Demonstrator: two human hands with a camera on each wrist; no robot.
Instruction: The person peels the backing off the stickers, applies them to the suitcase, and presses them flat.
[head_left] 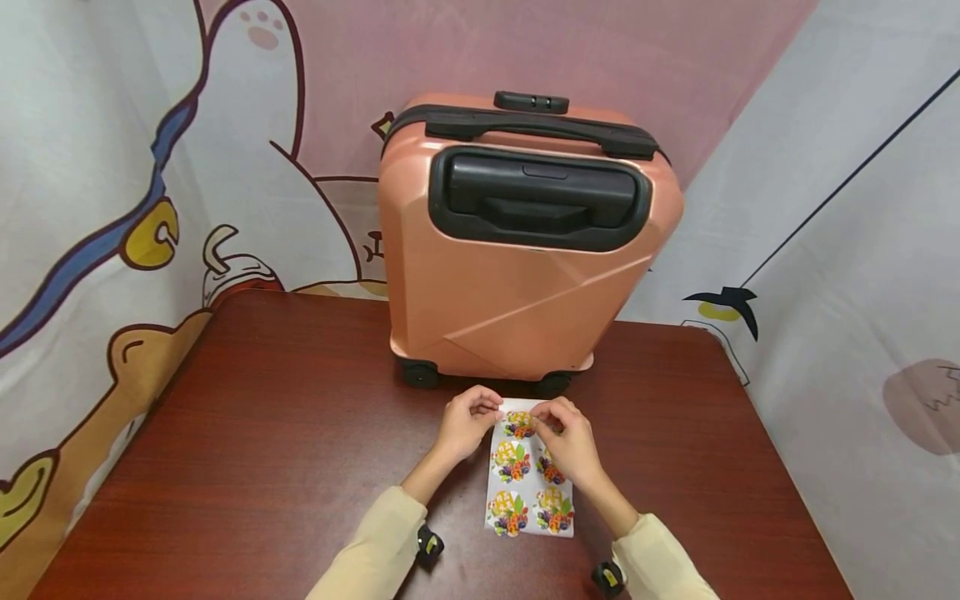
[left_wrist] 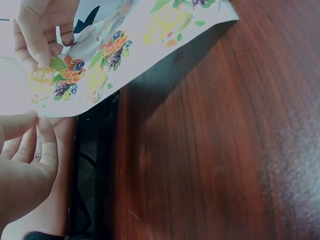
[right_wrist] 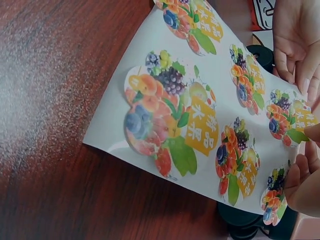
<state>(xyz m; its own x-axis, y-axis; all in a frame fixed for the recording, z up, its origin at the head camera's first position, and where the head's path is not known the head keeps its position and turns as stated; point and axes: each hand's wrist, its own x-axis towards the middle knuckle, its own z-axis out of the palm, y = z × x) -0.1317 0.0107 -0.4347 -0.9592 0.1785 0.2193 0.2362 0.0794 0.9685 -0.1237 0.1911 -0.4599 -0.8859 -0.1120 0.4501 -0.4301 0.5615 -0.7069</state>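
A white sheet of fruit stickers (head_left: 523, 404) slants up from the brown table in front of the suitcase. My left hand (head_left: 467, 423) pinches the sheet's far left edge between thumb and fingertips, as the left wrist view (left_wrist: 25, 165) shows. At the top left sticker (right_wrist: 286, 120), printed with colourful fruit, a leaf and yellow lettering, my right hand (head_left: 568, 440) pinches the right edge. Lower stickers (head_left: 507, 511) lie flat in two columns. The right hand partly covers the upper right sticker (right_wrist: 275, 197).
A rose-coloured suitcase (head_left: 517, 304) with black handles stands upright on wheels just beyond the sheet. Brown tabletop (head_left: 300, 433) extends to both sides. Printed cloth (head_left: 847, 250) hangs behind and around the table. Each wrist wears a small black camera (head_left: 429, 543).
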